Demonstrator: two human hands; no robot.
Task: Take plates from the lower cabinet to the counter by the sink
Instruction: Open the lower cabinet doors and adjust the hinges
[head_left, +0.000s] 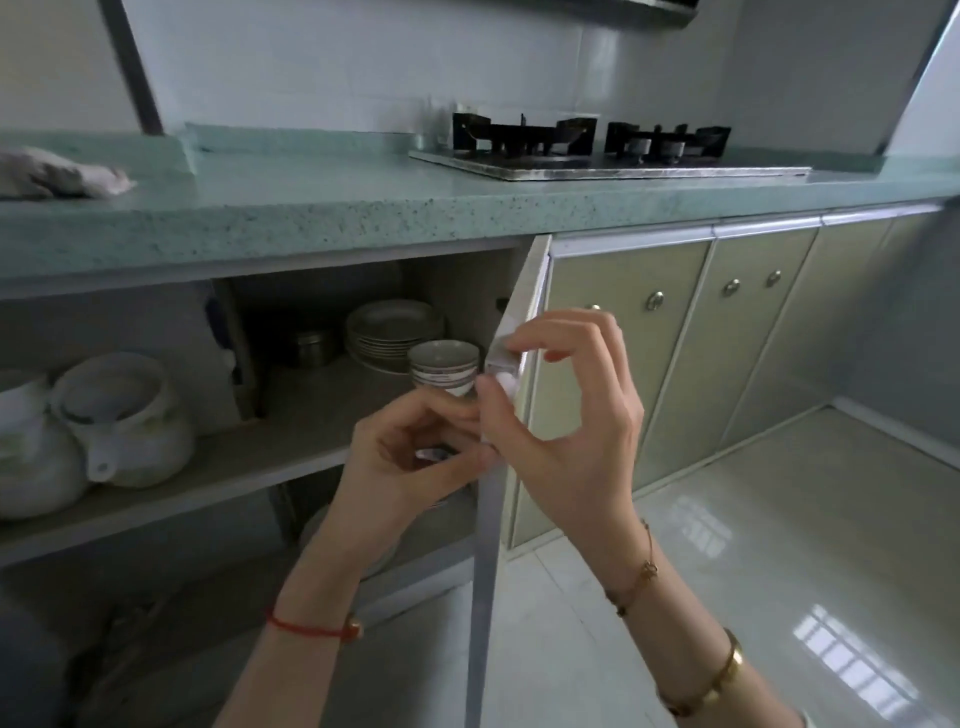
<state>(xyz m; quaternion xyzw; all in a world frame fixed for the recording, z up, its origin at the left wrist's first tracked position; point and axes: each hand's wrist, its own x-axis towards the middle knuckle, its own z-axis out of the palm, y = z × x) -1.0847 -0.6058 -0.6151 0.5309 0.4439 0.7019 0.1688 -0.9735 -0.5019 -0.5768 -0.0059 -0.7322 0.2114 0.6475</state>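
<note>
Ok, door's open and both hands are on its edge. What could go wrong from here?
The small bowls are stacked right in front of the plates, so reaching past could topple them. The right hand and left hand both pinch the door edge; fingers could get nipped if it swings. No sink is in view, so the drop-off spot is unconfirmed.

no text, label, brand or number could be read anywhere in the view. the stacked bowls (443, 366) in the open cabinet carried a dark patterned band around the rim, but it was too blurred to tell whether it held any characters. the hob (597, 156) on the counter showed no legible markings.
</note>
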